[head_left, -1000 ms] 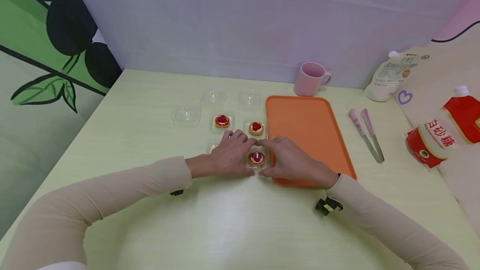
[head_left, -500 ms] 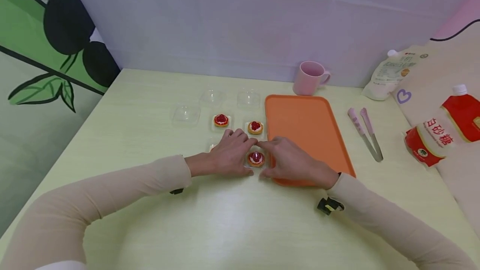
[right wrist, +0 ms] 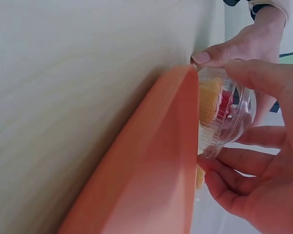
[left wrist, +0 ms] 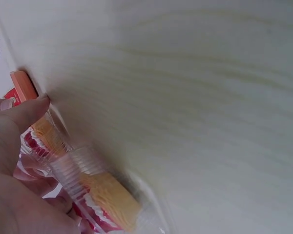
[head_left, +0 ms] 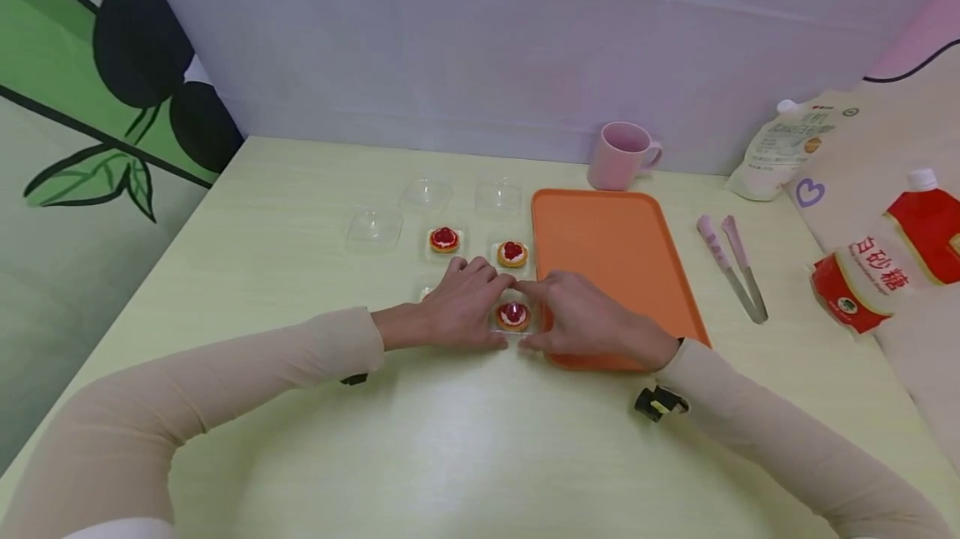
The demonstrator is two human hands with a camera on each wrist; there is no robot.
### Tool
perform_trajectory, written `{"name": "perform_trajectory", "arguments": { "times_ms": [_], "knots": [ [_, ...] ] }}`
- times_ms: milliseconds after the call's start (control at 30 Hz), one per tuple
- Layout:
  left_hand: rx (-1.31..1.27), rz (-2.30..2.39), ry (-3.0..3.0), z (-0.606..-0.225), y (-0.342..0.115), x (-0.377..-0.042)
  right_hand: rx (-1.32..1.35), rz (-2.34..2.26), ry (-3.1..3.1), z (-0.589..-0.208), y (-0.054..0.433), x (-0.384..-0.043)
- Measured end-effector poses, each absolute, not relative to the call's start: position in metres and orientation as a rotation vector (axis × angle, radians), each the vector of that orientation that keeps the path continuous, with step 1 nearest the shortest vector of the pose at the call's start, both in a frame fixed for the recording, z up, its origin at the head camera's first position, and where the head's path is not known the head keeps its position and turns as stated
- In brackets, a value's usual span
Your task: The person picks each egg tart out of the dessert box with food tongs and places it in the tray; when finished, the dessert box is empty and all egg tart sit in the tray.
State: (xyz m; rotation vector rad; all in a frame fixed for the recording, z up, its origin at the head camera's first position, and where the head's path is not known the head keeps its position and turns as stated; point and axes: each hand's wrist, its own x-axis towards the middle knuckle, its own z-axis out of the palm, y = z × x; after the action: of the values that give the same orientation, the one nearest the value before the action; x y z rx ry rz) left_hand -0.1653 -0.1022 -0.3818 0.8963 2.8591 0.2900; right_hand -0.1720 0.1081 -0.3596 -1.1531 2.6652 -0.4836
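Observation:
Between my two hands a fruit tart with red topping sits in a small clear plastic box, under a domed clear lid. My left hand holds the box's left side, thumb low at the front corner and fingers at the back. On the other side my right hand grips it the same way, with thumb and fingers spread along the lid's edge. Another boxed tart lies beneath my left hand, mostly hidden in the head view. Two more tarts, one left and one right, sit in clear bases behind.
Three clear domed lids, at left, middle and right, lie further back. An orange tray reaches under my right hand. Beyond stand a pink mug, tongs, a white pouch and a red sugar bag.
Both hands stay around the boxed tart with almost no movement. The whole head view shifts very slightly.

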Motion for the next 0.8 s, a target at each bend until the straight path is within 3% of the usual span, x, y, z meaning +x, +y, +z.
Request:
{"name": "perform_trajectory", "arguments": {
  "times_ms": [800],
  "knots": [
    [0.842,0.281,2.848,-0.38,-0.101,-0.167,-0.921,-0.813,2.394,-0.357,0.123,-0.199]
  ]
}}
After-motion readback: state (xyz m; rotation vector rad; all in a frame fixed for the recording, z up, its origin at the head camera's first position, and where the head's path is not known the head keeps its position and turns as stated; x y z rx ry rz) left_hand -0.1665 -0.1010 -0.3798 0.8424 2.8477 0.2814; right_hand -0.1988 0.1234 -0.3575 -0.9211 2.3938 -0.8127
